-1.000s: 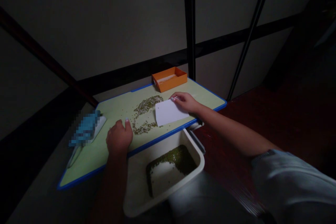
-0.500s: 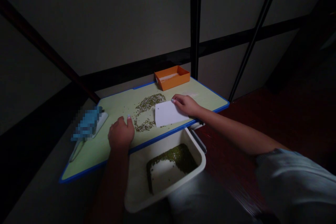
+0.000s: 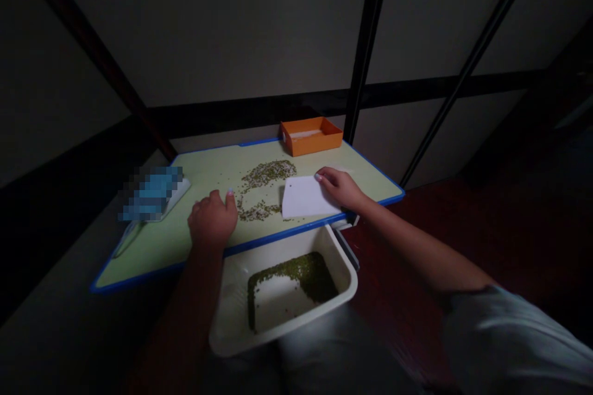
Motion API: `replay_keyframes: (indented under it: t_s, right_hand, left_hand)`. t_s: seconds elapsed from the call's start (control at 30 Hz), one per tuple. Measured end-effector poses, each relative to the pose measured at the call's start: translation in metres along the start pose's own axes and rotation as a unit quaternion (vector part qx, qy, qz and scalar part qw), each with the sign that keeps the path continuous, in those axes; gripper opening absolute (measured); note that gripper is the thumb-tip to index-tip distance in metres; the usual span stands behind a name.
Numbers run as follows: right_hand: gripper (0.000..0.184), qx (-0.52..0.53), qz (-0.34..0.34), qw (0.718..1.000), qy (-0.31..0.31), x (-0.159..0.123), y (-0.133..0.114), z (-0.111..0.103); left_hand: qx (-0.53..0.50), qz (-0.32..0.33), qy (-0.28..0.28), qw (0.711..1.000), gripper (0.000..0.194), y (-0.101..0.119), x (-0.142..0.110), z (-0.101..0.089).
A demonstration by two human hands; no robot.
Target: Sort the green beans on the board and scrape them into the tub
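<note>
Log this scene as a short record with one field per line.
Left hand: by the grains, holding nothing visible
Right hand: holding a white card over the tabletop
Loose grains: greenish, in scattered patches left of the card
Pale tub: below the tabletop's near edge, more grains inside
Orange box: at the tabletop's far edge

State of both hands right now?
Left hand: thumb out, palm hidden; open or closed can't be told.
Right hand: closed, holding the white card by its upper edge.
</note>
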State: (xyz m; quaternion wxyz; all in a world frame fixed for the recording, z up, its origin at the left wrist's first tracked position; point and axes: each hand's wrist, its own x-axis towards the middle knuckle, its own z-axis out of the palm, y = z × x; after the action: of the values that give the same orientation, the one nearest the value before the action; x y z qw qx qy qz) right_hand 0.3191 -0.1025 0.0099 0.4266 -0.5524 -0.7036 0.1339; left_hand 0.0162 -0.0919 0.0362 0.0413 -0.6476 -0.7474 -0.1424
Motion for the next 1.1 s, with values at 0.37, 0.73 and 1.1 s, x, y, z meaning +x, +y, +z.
replay_keyframes:
  t_s: [0.37,0.73,1.1]
  right_hand:
    - [0.028,0.013,0.024,0.999,0.035,-0.008,0.001,-0.015]
    - [0.033,0.011,0.086,0.994,0.067,-0.049,-0.02,-0.02]
    - [0.041,0.013,0.084,0.986,0.145,-0.05,-0.031,-0.028]
  left_hand:
    - [-0.002,0.001,0.006,1.0,0.058,-0.001,0.0,0.004]
    - [-0.027,-0.007,-0.006,1.0,0.058,0.0,-0.002,0.001]
    - [-0.032,-0.001,0.012,0.999,0.06,-0.001,-0.003,0.004]
